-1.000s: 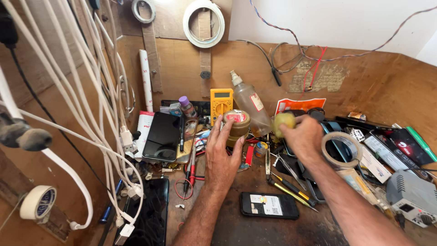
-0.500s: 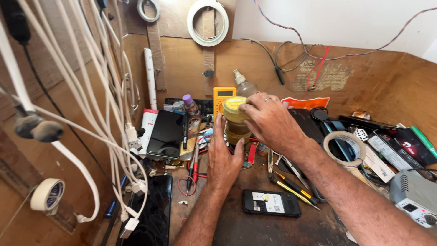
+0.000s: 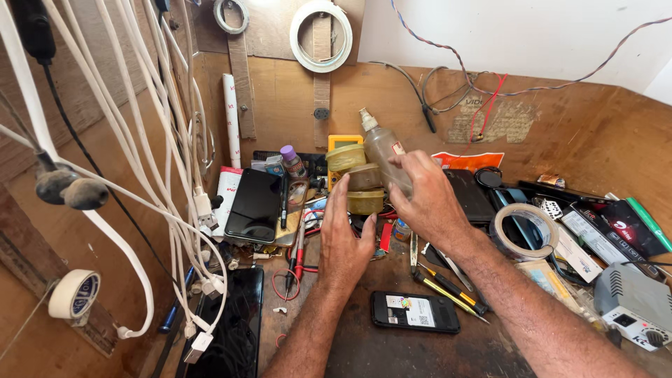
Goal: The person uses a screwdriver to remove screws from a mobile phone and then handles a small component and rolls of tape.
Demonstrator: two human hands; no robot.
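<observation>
From the head view, a cluttered wooden table (image 3: 392, 353) is boxed in by brown boards at the back and sides. The left hand (image 3: 344, 234) is open, fingers stretched upward toward a stack of small yellowish tubs (image 3: 357, 180) near the middle of the table; its fingertips lie against or just beside the lowest tub, and I cannot tell which. The right hand (image 3: 427, 199) is half-curled just right of the stack, its fingers on the middle tub and in front of a clear spray bottle (image 3: 381, 143) that leans behind them. A yellow multimeter (image 3: 343, 142) stands behind the stack toward the back edge. A black phone (image 3: 414, 311) lies face down near the front edge, between the forearms. Another dark phone (image 3: 255, 205) rests left of the stack. A roll of clear tape (image 3: 523, 231) sits toward the right edge, and white cables (image 3: 168, 175) hang along the left side.
</observation>
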